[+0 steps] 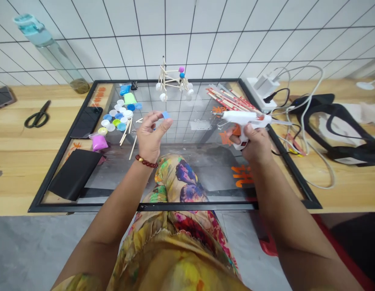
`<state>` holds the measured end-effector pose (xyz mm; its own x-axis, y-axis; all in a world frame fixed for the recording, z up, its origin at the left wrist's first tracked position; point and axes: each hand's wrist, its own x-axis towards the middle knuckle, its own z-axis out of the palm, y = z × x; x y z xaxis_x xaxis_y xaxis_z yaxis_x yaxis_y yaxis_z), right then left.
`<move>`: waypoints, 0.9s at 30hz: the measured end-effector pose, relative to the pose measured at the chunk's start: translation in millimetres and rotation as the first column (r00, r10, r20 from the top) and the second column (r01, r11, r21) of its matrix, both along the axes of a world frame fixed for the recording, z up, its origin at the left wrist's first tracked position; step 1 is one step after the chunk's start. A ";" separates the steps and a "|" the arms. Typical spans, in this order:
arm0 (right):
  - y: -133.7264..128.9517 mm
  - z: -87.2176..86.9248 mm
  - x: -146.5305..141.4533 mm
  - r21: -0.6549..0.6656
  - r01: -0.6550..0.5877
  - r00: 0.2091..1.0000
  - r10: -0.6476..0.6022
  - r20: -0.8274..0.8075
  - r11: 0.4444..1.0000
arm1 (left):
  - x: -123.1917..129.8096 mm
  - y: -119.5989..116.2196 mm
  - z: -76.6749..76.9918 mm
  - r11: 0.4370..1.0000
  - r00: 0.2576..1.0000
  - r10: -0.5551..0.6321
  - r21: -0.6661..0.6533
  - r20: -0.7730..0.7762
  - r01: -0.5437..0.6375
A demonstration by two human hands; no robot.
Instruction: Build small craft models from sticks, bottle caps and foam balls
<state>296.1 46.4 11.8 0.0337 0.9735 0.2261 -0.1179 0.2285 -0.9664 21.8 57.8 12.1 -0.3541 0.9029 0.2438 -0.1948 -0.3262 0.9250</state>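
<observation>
Between the thumb and fingertips of my left hand (151,135) is a small blue cap (166,115), seen nearly edge-on. My right hand (256,141) grips the handle of a white hot glue gun (240,118), whose nozzle points left. Just left of my left hand lie several bottle caps (117,122) in white, blue and green, with loose wooden sticks (126,131) beside them. Farther back stands a small stick structure (171,83) with white caps at its base and a pink and a blue ball on it.
Behind the glue gun lie red-and-white wrapped sticks (232,99). A power strip (260,95) with tangled cables is at the right, near a black frame-like object (342,125). At the left are a phone (87,122), black pouch (75,173), pink clay packet (99,142), scissors (38,116) and water bottle (54,54).
</observation>
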 end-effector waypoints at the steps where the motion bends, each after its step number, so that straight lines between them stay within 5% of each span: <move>1: 3.4 0.2 5.8 -0.002 0.066 0.998 -0.066 0.009 0.998 | -3.4 2.0 1.7 0.999 1.000 0.006 0.043 -0.020 -0.005; 5: 19.5 -13.5 29.8 -0.078 0.403 0.912 -0.392 0.119 0.912 | -9.0 3.5 3.9 0.994 0.996 0.017 0.106 -0.089 -0.007; 8: 27.7 -29.5 41.9 -0.002 0.557 0.796 -0.534 0.284 0.830 | -9.8 4.4 1.1 0.994 0.994 0.039 0.105 -0.098 -0.029; 11: 27.9 -36.6 44.9 0.091 0.574 0.686 -0.539 0.489 0.814 | -11.6 7.2 -1.5 0.989 0.993 0.068 0.135 -0.097 -0.054; 14: 23.5 -34.4 41.4 0.051 0.573 0.630 -0.479 0.612 0.818 | -14.8 9.6 -0.2 0.986 0.997 0.053 0.158 -0.059 -0.043; 23: 13.9 -20.9 45.8 -0.053 0.647 0.528 -0.397 0.750 0.761 | -55.3 11.3 13.6 0.983 0.996 -0.087 0.160 -0.021 0.089; 25: 1.0 -15.0 49.1 -0.071 0.698 0.499 -0.413 0.762 0.712 | -68.6 11.1 13.9 0.984 0.995 -0.093 0.150 -0.022 0.095; 27: -18.5 -6.9 44.9 0.044 0.821 0.372 -0.592 0.715 0.569 | -79.7 10.7 13.7 0.978 0.994 -0.112 0.174 -0.015 0.113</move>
